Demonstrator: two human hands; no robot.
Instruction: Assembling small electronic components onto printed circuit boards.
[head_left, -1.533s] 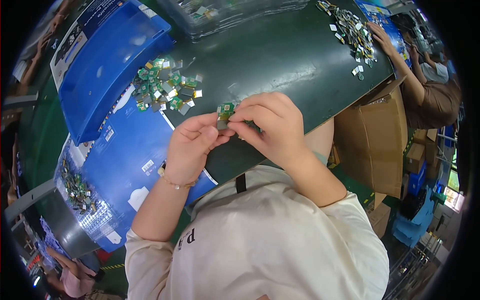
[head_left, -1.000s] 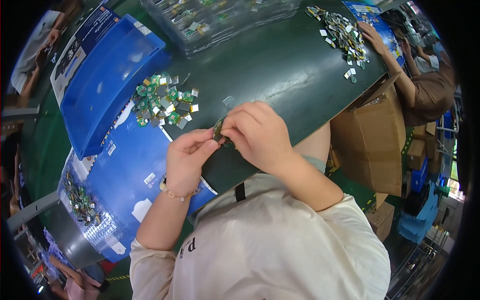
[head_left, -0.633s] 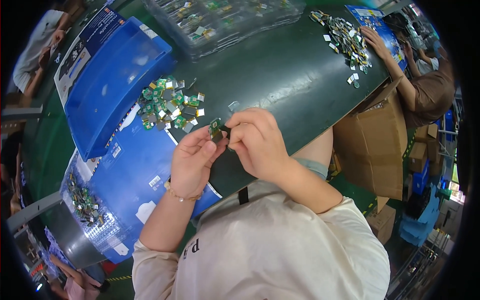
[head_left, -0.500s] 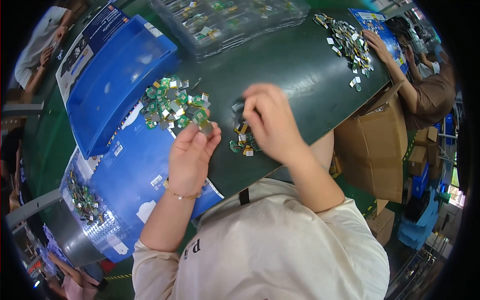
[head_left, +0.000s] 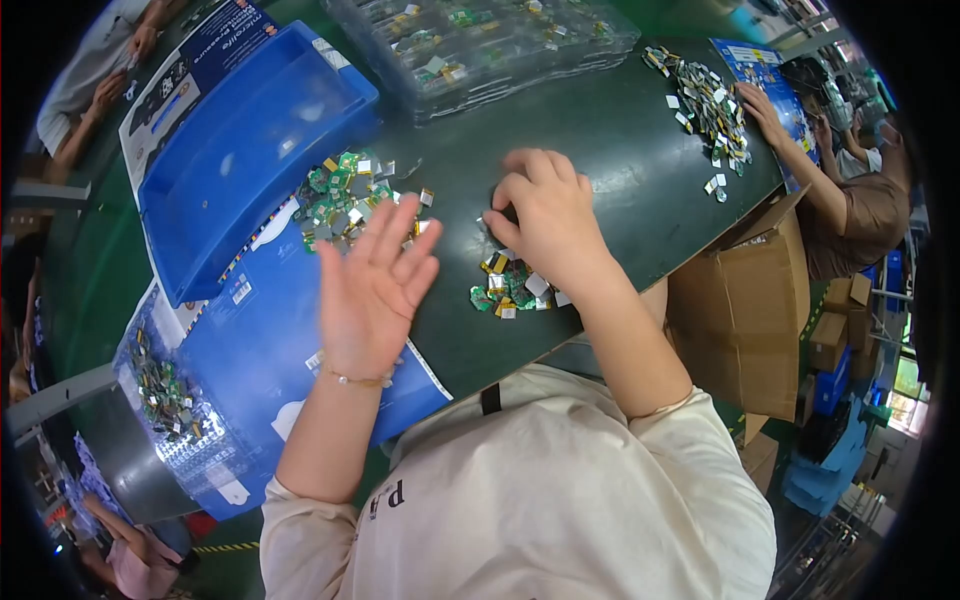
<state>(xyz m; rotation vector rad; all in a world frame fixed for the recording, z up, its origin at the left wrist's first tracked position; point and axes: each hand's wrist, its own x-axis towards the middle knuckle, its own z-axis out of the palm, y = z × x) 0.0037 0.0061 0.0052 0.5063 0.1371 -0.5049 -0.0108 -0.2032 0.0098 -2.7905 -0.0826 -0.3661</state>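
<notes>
My left hand point(head_left: 375, 285) is open, palm up and fingers spread, with nothing in it. Just beyond its fingertips lies a heap of small green circuit boards with silvery and yellow-edged pieces point(head_left: 345, 195). My right hand point(head_left: 552, 225) hovers over the dark green table, fingers curled inward and thumb bent toward them. Whatever its fingers hold is hidden behind the hand. Under and beside its wrist sits a smaller pile of green boards and flat silvery cells point(head_left: 505, 288).
A long blue bin point(head_left: 250, 150) stands left of the heap, beside a blue printed sheet point(head_left: 270, 340). Clear plastic trays point(head_left: 490, 60) with boards are stacked at the back. Another person's hand point(head_left: 762, 112) rests near a far pile point(head_left: 712, 105). A cardboard box point(head_left: 740, 320) stands at right.
My left hand has let go of the green board it pinched and spread its fingers. My right hand has shifted slightly right, its fingers curled. The view has shifted a little.
</notes>
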